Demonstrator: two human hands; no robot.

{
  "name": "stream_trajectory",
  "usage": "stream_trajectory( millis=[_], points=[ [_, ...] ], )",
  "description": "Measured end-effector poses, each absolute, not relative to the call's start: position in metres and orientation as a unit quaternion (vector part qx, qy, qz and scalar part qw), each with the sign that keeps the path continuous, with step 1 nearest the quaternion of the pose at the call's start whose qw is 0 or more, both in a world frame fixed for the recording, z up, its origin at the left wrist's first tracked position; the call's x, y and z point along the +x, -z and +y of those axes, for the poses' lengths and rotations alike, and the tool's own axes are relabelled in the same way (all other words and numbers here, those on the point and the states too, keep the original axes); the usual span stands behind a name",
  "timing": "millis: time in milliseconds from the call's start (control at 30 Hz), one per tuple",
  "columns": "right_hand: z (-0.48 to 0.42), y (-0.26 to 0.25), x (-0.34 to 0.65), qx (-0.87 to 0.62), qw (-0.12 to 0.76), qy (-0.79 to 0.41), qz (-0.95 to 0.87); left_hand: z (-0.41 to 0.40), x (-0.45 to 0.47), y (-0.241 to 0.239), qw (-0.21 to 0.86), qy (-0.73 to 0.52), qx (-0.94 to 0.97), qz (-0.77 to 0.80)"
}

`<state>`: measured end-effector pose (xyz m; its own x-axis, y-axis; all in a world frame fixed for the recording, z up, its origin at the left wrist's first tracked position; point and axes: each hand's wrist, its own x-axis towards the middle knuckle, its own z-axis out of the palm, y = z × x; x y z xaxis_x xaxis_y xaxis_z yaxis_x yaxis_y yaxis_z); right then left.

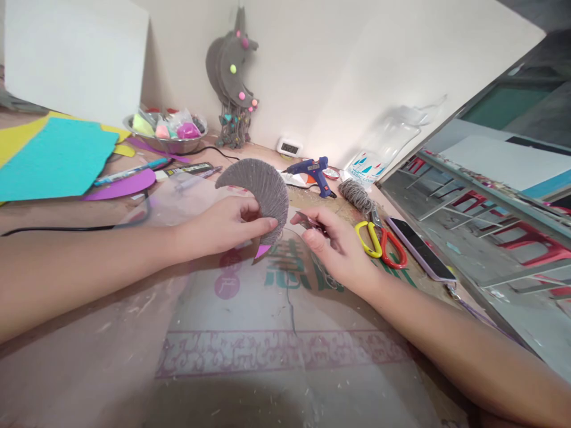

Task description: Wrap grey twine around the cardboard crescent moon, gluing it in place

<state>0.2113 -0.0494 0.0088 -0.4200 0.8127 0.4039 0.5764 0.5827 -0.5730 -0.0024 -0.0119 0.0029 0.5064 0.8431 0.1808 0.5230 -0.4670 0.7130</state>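
Grey crescent (267,187) | tips left, down; long axis slants down-right | left fingers (266,226) pinch it | right fingers (325,216) hold dark object (307,220)

A white clock (289,147) was set at the back of the table (57,215), a phone (419,246) was laid near its edge, and red stools (546,257) were seen beyond.

From one head camera we look forward and down, at close range, across the bench (57,216) toward the pale wall (357,71).
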Motion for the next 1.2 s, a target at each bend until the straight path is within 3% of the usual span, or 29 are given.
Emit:
stream_trajectory(
  millis=[167, 333, 933, 1200],
  points=[
    [-0.0462, -0.0081, 0.2217, -0.383, 0.283, 0.018, -0.879, -0.0127, -0.0029, -0.0037, 0.349, -0.275, 0.791, 0.421],
    [-0.0444, -0.0055, 0.2202, -0.359, 0.267, 0.095, -0.889, -0.0142, -0.002, -0.0071, 0.354, -0.275, 0.782, 0.433],
    [-0.0424, -0.0029, 0.2218, -0.359, 0.246, 0.096, -0.895, -0.0111, -0.0038, -0.003, 0.307, -0.268, 0.811, 0.419],
    [-0.0415, -0.0023, 0.2219, -0.382, 0.265, 0.061, -0.883, -0.0139, -0.0019, -0.0051, 0.382, -0.257, 0.781, 0.423]
  ],
)
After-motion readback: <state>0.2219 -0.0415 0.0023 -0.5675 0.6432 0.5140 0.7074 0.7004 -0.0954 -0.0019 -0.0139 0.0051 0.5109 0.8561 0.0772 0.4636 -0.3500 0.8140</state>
